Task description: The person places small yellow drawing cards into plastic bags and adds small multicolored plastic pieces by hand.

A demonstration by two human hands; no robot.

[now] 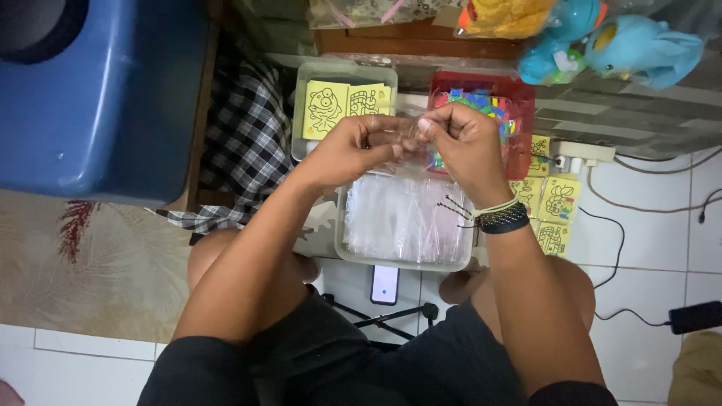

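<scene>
My left hand and my right hand are raised together, both pinching the top of a small clear plastic bag held between them. Below them stands a pale tray filled with a stack of clear plastic bags. Behind my left hand is a grey tray holding yellow picture cards. Behind my right hand is a red tray with several small coloured pieces. My right wrist wears braided bands.
More yellow picture cards lie on the tiled floor at the right. A phone lies by a small tripod between my knees. A blue bin, checked cloth, power strip, cables and bagged toys surround the spot.
</scene>
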